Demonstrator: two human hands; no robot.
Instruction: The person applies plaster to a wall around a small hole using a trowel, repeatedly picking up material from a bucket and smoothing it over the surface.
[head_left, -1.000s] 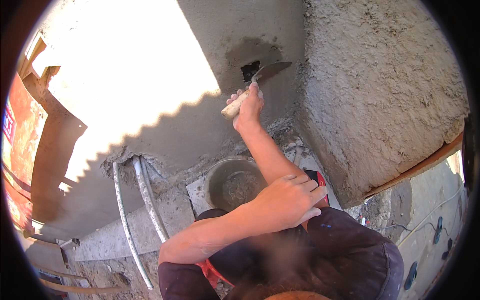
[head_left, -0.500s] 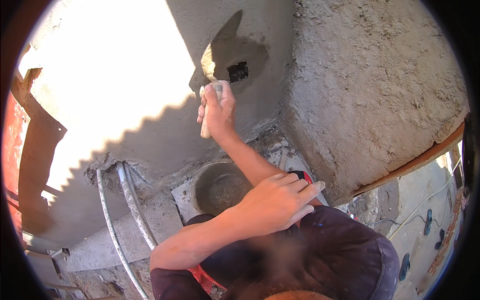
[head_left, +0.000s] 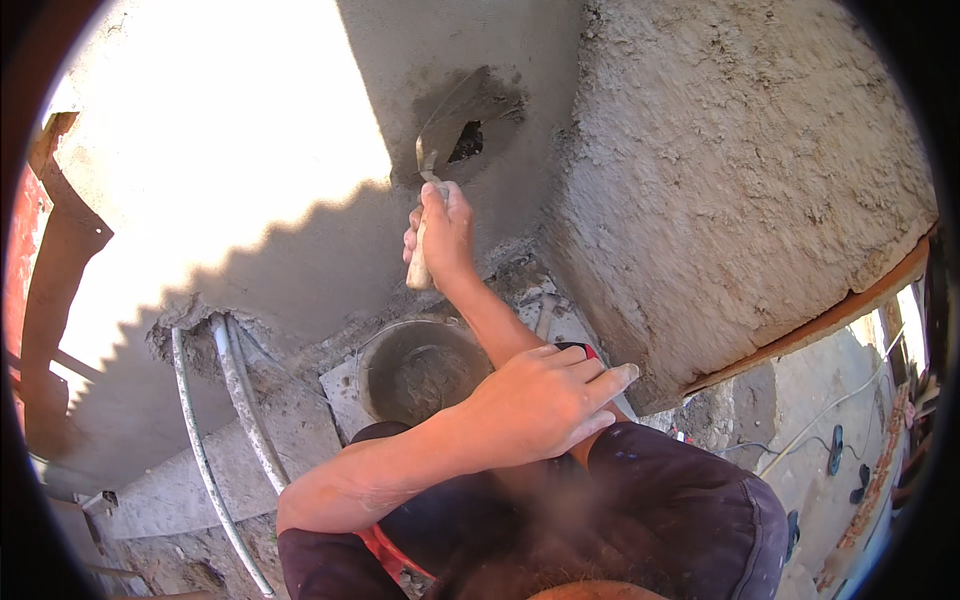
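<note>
My right hand (head_left: 443, 235) is closed around the pale handle of a trowel (head_left: 420, 262). The trowel's blade shows nearly edge-on, close to the grey wall (head_left: 350, 260). Just right of the blade is a dark, irregular hole (head_left: 466, 142) within a patch of darker, wet-looking mortar (head_left: 490, 95). My left hand (head_left: 560, 395) lies across my right arm near the elbow, fingers stretched out and holding no tool. Below my right forearm stands a round bucket (head_left: 370, 375) with grey mortar (head_left: 425, 375) in it.
A rough plastered surface (head_left: 740, 180) meets the wall at the right, with a brown edge (head_left: 810, 330) beneath. Pale pipes (head_left: 240, 385) come out of the wall's base at the left. Rusty metal (head_left: 60, 270) stands at far left; dark footwear (head_left: 836, 450) and a cable lie at lower right.
The trowel blade has turned from broad side to nearly edge-on. The hole now looks smaller and less square, and the wet patch has changed shape. My left hand stays on my right arm.
</note>
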